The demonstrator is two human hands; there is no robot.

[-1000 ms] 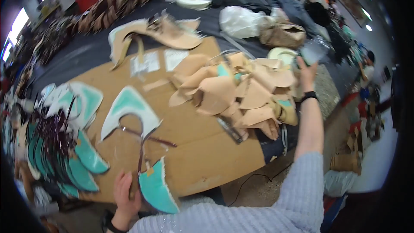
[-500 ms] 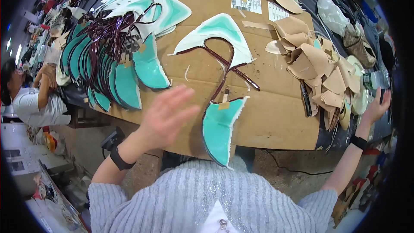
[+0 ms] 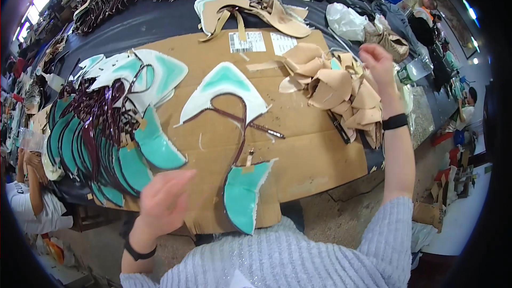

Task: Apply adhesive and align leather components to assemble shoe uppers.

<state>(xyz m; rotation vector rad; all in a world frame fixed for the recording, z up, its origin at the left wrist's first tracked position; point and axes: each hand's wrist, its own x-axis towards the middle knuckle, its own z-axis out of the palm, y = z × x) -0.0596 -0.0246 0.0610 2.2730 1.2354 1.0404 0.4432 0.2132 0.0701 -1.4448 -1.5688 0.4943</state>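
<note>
My left hand (image 3: 166, 197), blurred by motion, hovers over the near left edge of the cardboard, fingers stretched to the right and nothing seen in them. At the far right, my right hand (image 3: 378, 65) is raised over the back of a heap of tan leather pieces (image 3: 332, 88). Its fingers are bent together; whatever they may hold is hidden. Between my hands lies a white and turquoise shoe upper piece (image 3: 226, 77). A dark red shiny strap (image 3: 242, 133) runs from it to a turquoise piece (image 3: 246, 194) with a small buckle end.
Stacked turquoise pieces (image 3: 72, 144) with tangled dark red straps lie left on the cardboard sheet (image 3: 314, 165). A black pen-like tool (image 3: 339, 128) rests by the heap. Behind it are a white plastic bag (image 3: 345, 21) and a clear bottle (image 3: 413, 72). A co-worker (image 3: 34, 197) sits left.
My right hand has come up and inward from beside the bottle to the heap's back. My left hand has moved left and nearer me, its fingers closer together. The view has turned right.
</note>
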